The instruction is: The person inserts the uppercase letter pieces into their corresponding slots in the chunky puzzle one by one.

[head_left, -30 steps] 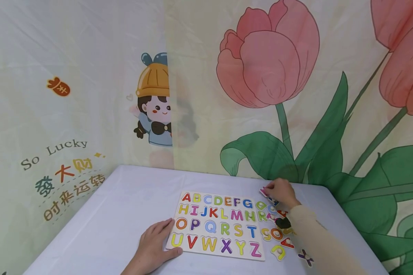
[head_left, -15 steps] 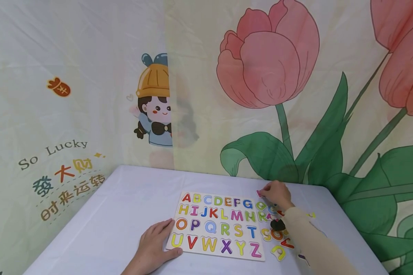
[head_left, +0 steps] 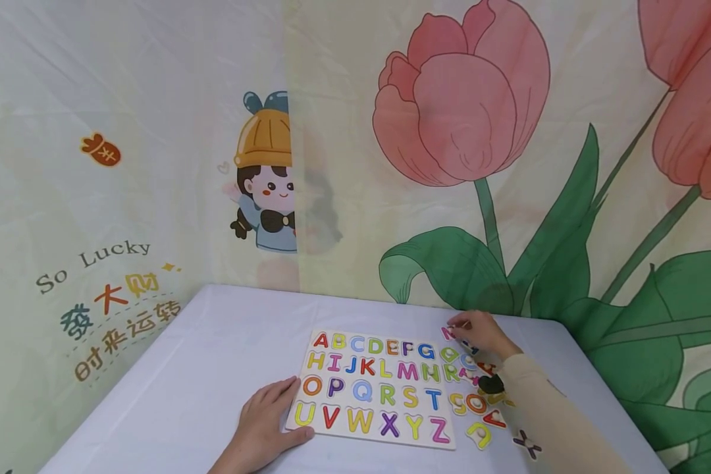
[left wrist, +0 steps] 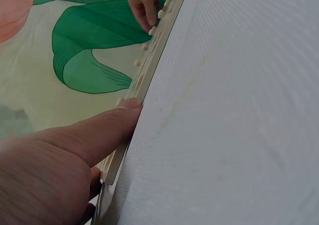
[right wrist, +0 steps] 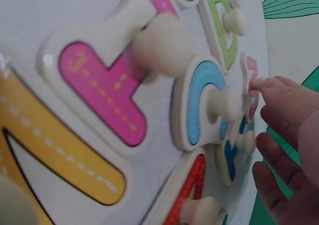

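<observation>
My right hand (head_left: 478,329) pinches the small knob of a pink letter piece (head_left: 448,333) between thumb and fingertips, beyond the far right corner of the alphabet puzzle board (head_left: 401,440). In the right wrist view the pink letter piece (right wrist: 252,65) stands close over the white table, the other fingers of the hand (right wrist: 294,130) loosely bent below. A light blue letter piece (right wrist: 197,103) and a magenta T piece (right wrist: 102,83) lie nearby. My left hand (head_left: 264,415) rests at the board's near left corner, fingers along its left side and thumb (left wrist: 107,130) at the front edge.
Several loose knobbed letter pieces lie right of the board, among them a yellow one (head_left: 479,435), an orange O (head_left: 476,403), a red one (head_left: 495,419) and a purple X (head_left: 527,444). Some letters in the board carry knobs. A tulip-printed curtain (head_left: 343,276) hangs behind the table.
My right hand went slightly left with the pink letter piece, then back a little right; more of the piece's face shows now. The left hand and the board stay in place.
</observation>
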The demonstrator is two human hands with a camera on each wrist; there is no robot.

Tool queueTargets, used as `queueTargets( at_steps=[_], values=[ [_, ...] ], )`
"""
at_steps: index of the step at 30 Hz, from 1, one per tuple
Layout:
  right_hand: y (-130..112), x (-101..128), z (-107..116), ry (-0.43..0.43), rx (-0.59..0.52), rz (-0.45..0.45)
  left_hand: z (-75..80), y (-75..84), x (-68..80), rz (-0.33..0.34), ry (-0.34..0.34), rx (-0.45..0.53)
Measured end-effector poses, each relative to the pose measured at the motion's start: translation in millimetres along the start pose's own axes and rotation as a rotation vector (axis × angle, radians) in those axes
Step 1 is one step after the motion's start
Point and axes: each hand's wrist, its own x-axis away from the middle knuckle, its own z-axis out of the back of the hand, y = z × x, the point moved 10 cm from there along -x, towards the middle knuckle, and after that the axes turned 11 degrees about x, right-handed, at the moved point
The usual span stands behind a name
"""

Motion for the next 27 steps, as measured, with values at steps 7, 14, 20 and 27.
queueTargets(
  at_steps=[7, 14, 20, 27],
  values=[
    [12, 2, -9, -0.013, -0.048, -0.045, -1.0, 1.1, -0.3, -0.010, 0.001, 0.009],
    [16, 4, -9, 0.004, -0.044, -0.096, -1.7, 2.3, -0.3, -0.016, 0.001, 0.005],
    [2, 11, 1, 0.056, 0.002, -0.102, -2.6, 0.0, -0.9, -0.015, -0.002, -0.005],
    [-35, 22, 9, 0.133, 0.028, -0.045, 0.5, -1.5, 0.0, -0.014, -0.003, -0.009]
  ],
)
